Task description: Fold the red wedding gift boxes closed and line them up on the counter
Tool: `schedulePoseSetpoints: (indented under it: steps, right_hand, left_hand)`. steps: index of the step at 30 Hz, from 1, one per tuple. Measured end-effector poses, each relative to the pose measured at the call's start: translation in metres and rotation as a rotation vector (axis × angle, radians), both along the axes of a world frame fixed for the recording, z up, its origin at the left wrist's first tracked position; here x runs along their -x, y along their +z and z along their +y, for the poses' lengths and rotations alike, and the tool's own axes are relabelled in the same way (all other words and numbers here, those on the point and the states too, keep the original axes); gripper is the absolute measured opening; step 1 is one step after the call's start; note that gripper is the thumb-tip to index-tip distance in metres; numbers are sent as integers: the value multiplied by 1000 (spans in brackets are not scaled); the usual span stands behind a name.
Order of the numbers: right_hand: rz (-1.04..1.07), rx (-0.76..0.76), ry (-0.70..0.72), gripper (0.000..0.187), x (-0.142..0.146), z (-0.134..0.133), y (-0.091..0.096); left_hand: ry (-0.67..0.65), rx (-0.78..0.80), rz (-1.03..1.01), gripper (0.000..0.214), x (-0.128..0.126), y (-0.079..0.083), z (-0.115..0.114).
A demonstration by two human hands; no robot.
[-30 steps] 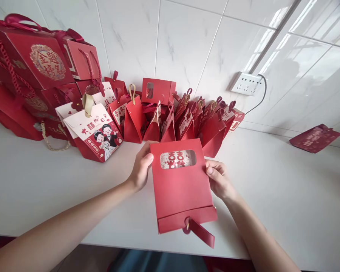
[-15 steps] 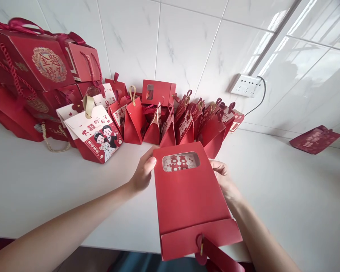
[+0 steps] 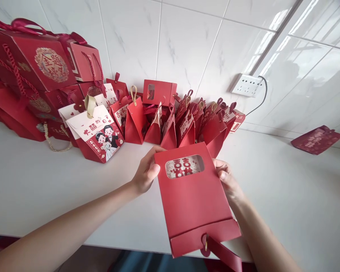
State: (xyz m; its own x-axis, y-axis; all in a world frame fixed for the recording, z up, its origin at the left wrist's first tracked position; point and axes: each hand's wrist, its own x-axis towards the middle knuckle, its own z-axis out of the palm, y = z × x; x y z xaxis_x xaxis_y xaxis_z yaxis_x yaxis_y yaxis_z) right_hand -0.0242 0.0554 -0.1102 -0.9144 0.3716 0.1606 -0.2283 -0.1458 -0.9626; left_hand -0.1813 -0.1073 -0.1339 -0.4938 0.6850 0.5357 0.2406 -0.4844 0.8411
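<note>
Box, red, w/ rounded window & dk. red ribbon

A socket panel with a cable sits against wall tiles.

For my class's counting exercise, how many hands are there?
2: the left hand at the left edge of the red box, the right hand at its right edge. No others show.

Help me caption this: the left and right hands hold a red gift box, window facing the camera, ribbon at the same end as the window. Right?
Not quite: the head view shows the ribbon at the end opposite the window. The left hand and right hand do hold the red gift box, window facing the camera.
</note>
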Motion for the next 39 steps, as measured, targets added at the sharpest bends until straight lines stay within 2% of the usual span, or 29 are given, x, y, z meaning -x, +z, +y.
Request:
schedulePoseSetpoints:
  steps: [7, 15, 26, 39]
  right_hand:
    - [-31, 29, -60, 50, -4, -3, 2]
    - [-35, 36, -54, 51, -3, 0, 2]
    - [-56, -8, -99, 50, -6, -3, 3]
    - [-36, -5, -43, 52, -4, 0, 2]
  left_hand:
    - [2, -14, 81, 53, 1, 0, 0]
    - [-15, -24, 142, 48, 3, -3, 1]
    - [-9, -12, 188, 48, 3, -1, 0]
    - [-17, -16, 166, 47, 4, -3, 1]
